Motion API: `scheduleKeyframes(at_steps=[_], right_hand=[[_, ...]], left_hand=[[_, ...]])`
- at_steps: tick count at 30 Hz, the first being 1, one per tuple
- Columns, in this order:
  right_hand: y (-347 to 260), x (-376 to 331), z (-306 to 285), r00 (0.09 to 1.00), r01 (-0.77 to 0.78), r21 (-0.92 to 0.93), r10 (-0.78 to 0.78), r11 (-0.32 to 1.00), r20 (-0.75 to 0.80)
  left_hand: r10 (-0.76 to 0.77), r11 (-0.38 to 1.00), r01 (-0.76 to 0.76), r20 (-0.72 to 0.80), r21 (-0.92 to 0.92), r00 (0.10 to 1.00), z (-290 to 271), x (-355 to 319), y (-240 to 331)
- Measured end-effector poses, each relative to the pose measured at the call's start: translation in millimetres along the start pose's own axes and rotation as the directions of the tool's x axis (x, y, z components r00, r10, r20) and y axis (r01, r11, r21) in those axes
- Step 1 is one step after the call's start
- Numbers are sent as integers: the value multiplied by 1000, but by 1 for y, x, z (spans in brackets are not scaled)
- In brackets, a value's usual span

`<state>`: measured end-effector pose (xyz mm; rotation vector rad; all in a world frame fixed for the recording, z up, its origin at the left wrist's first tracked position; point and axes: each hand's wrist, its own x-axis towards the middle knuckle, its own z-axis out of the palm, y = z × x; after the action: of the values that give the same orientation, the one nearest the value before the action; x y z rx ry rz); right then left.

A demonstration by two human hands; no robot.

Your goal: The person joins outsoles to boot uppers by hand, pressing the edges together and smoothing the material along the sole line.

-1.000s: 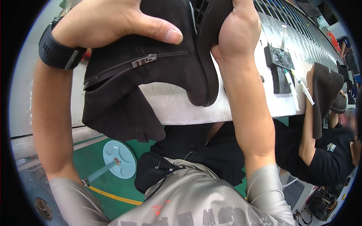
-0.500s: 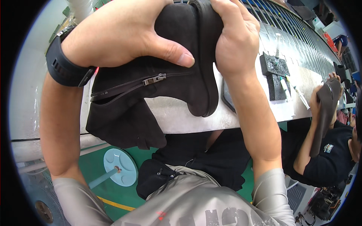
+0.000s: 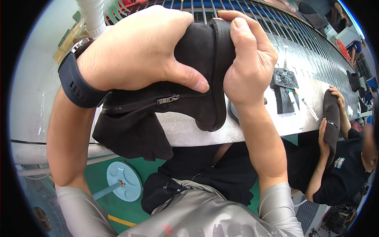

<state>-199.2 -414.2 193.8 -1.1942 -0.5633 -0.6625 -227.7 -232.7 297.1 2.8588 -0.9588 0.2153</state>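
Note:
A black ankle boot [image 3: 138, 130] lies on its side in the air over the bench edge, its sole toward the right and its shaft folded down toward my body. My left hand [image 3: 146, 51] wraps over the upper, with the thumb pressed along the side near the sole. Below that thumb runs a zipper with a silver pull [image 3: 168, 99], partly open toward the shaft. On the sole side my right hand [image 3: 250, 59] grips the toe end with curled fingers. The far side of the boot and some fingertips are hidden.
A pale workbench [image 3: 276, 128] spans ahead, with a roller conveyor [image 3: 252, 12] beyond. Syringes [image 3: 310, 108] and black foam blocks [image 3: 284, 100] lie to the right. A co-worker's hand [image 3: 323, 138] holds another dark boot [image 3: 332, 112]. A light-blue stool [image 3: 124, 181] stands below left.
Both my hands and the boot have shifted slightly down in the picture, the toe end now showing more. At right, the co-worker has turned and lowered their boot.

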Motion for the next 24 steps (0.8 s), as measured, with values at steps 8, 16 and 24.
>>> scheduleKeyframes(at_steps=[8,16,24], right_hand=[[-8,-5,-1,1000,21,69,-22,997,5],[-36,-9,-11,987,137,-224,-115,965,108],[-87,-60,-46,947,34,-117,6,993,322]], left_hand=[[47,996,-45,-25,76,999,1,-5,4],[131,984,-116,-113,132,985,-1,-19,26],[139,989,-141,-38,-39,990,-18,-71,83]])
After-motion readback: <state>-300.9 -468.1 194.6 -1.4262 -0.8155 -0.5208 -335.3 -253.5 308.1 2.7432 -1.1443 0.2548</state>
